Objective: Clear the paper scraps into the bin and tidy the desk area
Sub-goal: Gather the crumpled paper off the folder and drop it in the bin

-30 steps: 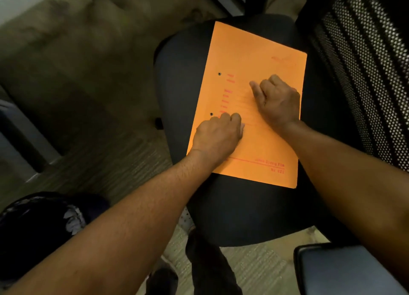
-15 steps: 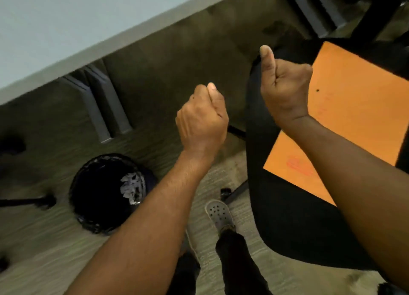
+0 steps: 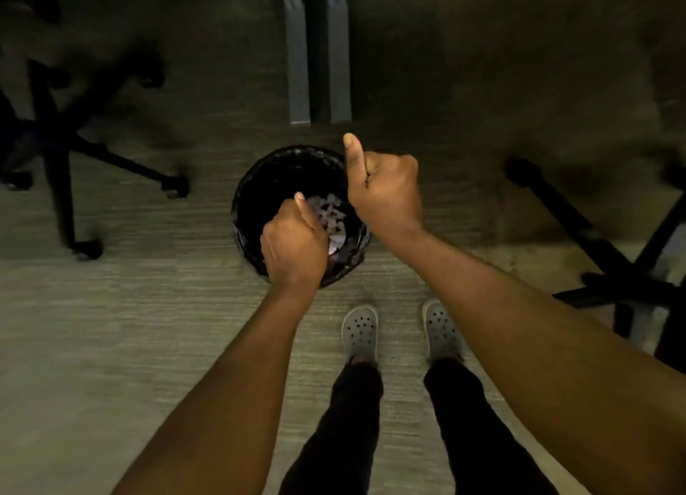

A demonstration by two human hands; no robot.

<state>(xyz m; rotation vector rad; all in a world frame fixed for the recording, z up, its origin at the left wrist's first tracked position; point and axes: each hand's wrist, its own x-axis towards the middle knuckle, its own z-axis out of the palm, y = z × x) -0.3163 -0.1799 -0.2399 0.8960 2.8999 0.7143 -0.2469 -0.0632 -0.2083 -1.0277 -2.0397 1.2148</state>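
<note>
The scraps (image 3: 330, 216) lie in the bin (image 3: 260, 183) on the floor. Your left hand (image 3: 293, 246) and right hand (image 3: 384, 192) are fisted above it; contents hidden. The right sits near the rim, so scraps released there may fall outside.

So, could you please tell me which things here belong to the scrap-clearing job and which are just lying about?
Job: bin; paper scraps in it; left hand and right hand, both fisted above it.
Lying about: chair bases; desk leg.
</note>
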